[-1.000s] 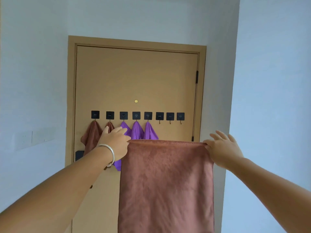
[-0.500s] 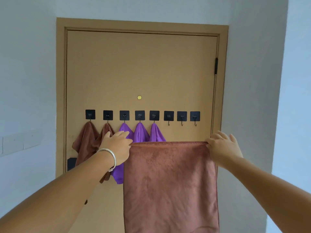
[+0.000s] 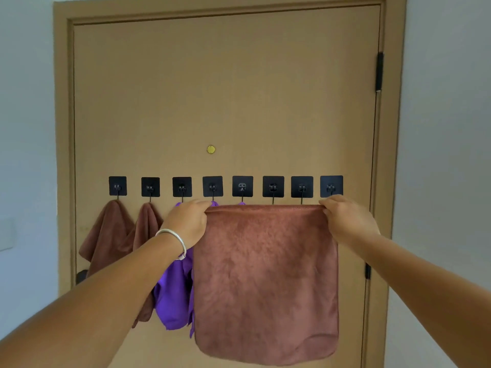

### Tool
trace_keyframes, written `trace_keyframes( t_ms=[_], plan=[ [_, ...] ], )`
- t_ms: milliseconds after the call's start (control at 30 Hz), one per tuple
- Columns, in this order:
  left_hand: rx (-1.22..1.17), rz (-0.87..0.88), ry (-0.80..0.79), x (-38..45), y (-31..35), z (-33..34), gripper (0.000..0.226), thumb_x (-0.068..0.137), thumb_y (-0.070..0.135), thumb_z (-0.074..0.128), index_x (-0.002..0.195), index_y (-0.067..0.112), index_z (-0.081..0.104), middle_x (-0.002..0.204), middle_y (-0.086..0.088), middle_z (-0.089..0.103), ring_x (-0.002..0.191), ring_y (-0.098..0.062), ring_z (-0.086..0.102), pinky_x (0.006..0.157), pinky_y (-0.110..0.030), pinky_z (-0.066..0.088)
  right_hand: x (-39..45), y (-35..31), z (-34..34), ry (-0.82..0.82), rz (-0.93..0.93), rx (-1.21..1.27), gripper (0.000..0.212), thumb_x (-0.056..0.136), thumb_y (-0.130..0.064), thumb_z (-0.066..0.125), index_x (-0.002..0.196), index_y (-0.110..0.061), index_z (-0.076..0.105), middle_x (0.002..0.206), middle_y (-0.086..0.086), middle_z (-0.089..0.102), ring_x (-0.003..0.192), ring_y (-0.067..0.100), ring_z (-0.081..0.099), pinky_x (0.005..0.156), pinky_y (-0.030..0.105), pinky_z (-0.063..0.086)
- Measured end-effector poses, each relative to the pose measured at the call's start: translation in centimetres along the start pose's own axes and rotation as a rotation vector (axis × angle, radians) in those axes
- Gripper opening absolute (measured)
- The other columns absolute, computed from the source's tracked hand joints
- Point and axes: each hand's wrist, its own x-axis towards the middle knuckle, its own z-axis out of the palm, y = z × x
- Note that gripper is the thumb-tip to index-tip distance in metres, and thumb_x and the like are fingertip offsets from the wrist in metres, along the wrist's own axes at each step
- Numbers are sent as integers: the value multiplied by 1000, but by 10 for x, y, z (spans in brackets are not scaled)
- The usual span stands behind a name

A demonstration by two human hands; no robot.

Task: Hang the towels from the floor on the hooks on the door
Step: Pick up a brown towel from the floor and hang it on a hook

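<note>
I hold a brown towel (image 3: pixel 265 274) spread out flat in front of the tan door (image 3: pixel 225 88). My left hand (image 3: pixel 187 223) pinches its top left corner and my right hand (image 3: pixel 345 221) pinches its top right corner. The towel's top edge sits just below a row of several black square hooks (image 3: pixel 273 186). Two brown towels (image 3: pixel 111 232) hang from the two leftmost hooks. Purple towels (image 3: pixel 172 296) hang from the hooks beside them, mostly hidden behind my left arm and the held towel. The three rightmost hooks show no cloth on them.
White walls (image 3: pixel 446 155) flank the door frame on both sides. A black hinge (image 3: pixel 380 71) sits on the door's right edge, and a small brass peephole (image 3: pixel 211 149) is above the hooks. A dark handle part (image 3: pixel 81 276) shows at the lower left.
The door and hooks have grown larger in view as I came closer. The stretched towel has risen until its top edge is just under the hook row.
</note>
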Motion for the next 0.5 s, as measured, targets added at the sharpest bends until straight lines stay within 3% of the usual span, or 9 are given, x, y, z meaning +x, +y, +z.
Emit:
trace_keyframes(
  t_ms=[67, 167, 267, 367, 433, 500],
  plan=[
    [-55, 17, 39, 9, 2, 14, 47, 88, 1, 40, 127, 22, 56, 110, 2, 66, 89, -19, 58, 73, -22, 36, 13, 2, 14, 31, -10, 78, 41, 99, -7, 37, 133, -19, 56, 131, 2, 57, 110, 27, 57, 85, 37, 50],
    [83, 153, 12, 26, 0, 26, 48, 85, 2, 43, 123, 31, 46, 105, 9, 65, 73, -18, 57, 63, -28, 39, 30, 7, 28, 80, -65, 117, 55, 88, 9, 39, 130, -22, 58, 120, 2, 62, 104, 29, 58, 82, 38, 50],
    [289, 452, 42, 45, -4, 32, 48, 67, -11, 65, 101, 23, 60, 91, 2, 64, 59, -21, 56, 47, -26, 33, 41, 13, 28, 141, -256, -51, 45, 70, 15, 49, 94, -23, 53, 85, -1, 61, 72, 27, 55, 58, 31, 36],
    [420, 616, 32, 67, -6, 39, 50, 52, -14, 73, 87, 21, 67, 80, -4, 60, 53, -24, 53, 42, -23, 26, 46, 22, 24, 108, -487, -219, 41, 56, 17, 66, 75, -18, 56, 76, 2, 59, 58, 25, 50, 55, 30, 30],
    [396, 582, 7, 82, -8, 46, 58, 55, -14, 71, 99, 25, 70, 80, -4, 57, 57, -24, 52, 43, -25, 28, 51, 25, 24, 72, -533, -275, 42, 55, 13, 77, 79, -21, 70, 81, 2, 62, 57, 23, 52, 56, 29, 33],
    [373, 489, -28, 95, -9, 56, 72, 70, -10, 60, 125, 35, 59, 90, -3, 54, 68, -25, 50, 50, -29, 28, 61, 24, 30, 7, -514, -294, 47, 70, 6, 74, 103, -28, 73, 92, 2, 61, 64, 19, 47, 63, 30, 30]
  ],
)
